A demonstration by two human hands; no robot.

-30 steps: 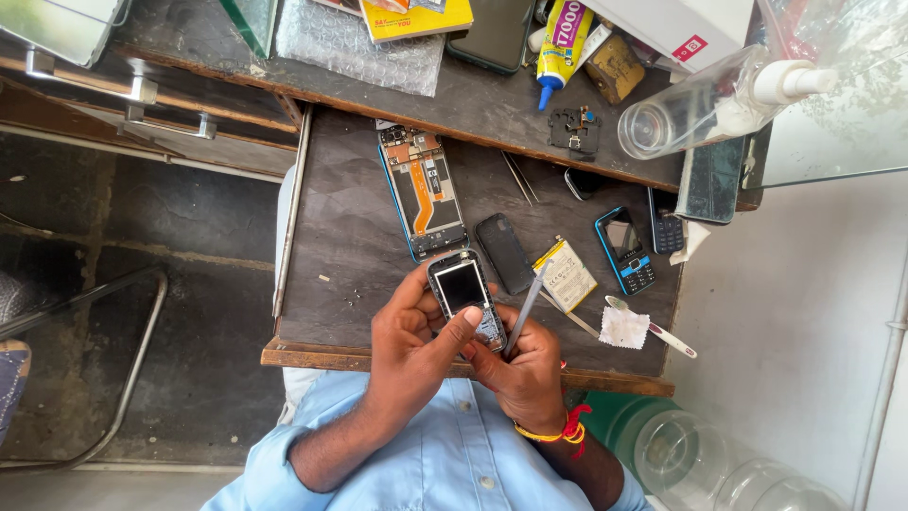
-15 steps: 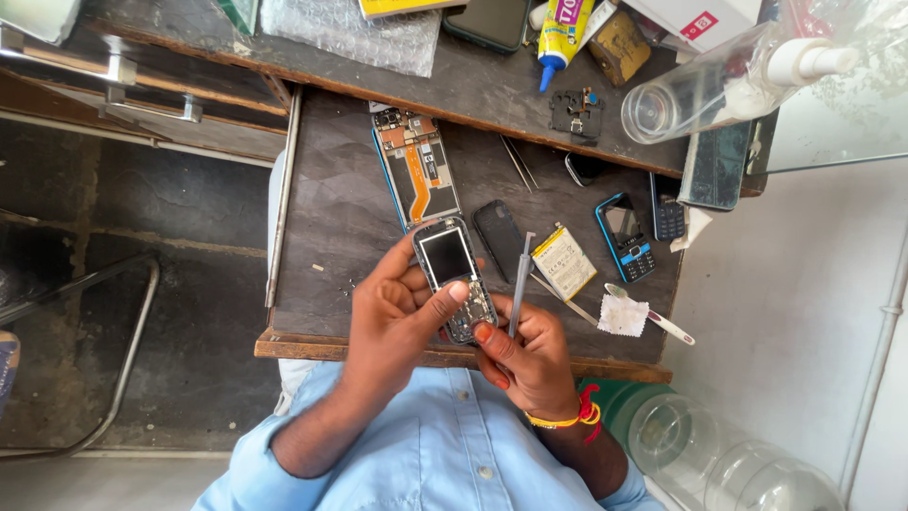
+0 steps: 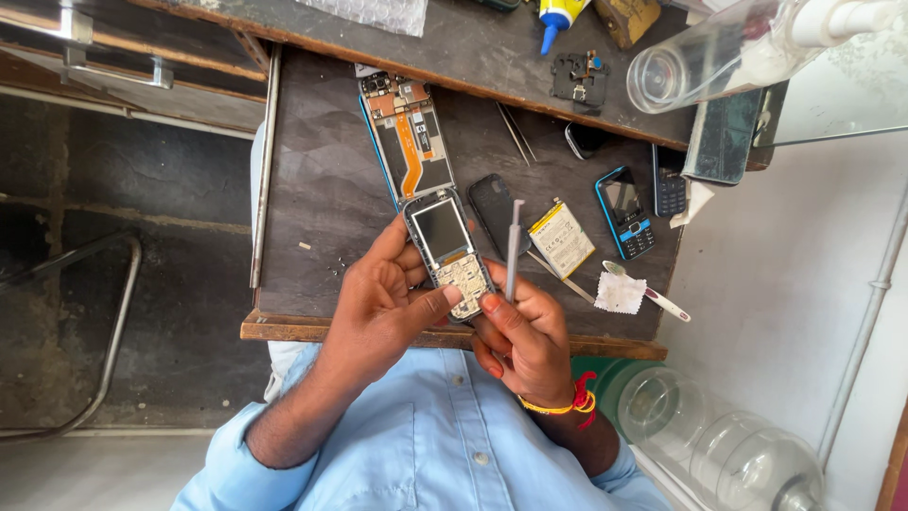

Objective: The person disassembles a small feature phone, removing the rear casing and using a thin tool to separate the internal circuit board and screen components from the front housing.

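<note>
Above the near edge of the dark wooden workbench (image 3: 312,189), a small keypad phone (image 3: 448,251) with its front cover off, held screen-up and tilted toward the camera, presumably to keep the exposed keypad board in plain sight. Cradled in the left hand (image 3: 378,312): fingers curled round the phone's left side and back, thumb pressed across the lower right edge, closed firmly on it. Just to the right, the right hand (image 3: 525,331), fingers folded round a thin grey pry tool (image 3: 513,248), tool upright with its tip pointing far across the bench, parked clear of the phone rather than working into it; forefinger tip touching the phone's lower corner, seemingly to steady it.

On the bench beyond the hands, laid out within easy reach: an opened smartphone (image 3: 409,132) with orange flex cable showing, touching the far end of the held phone in this view; a black back cover (image 3: 496,210); a yellow-and-white battery (image 3: 562,238); a blue-edged keypad phone (image 3: 624,212); a white scrap of cloth (image 3: 620,293) with a slim brush-like stick beside it. Farther off, on the raised shelf, a glue bottle with blue nozzle (image 3: 558,17) and a clear plastic jar (image 3: 705,59) lying on its side. Down at the right, near the floor, big clear jars (image 3: 719,445).
</note>
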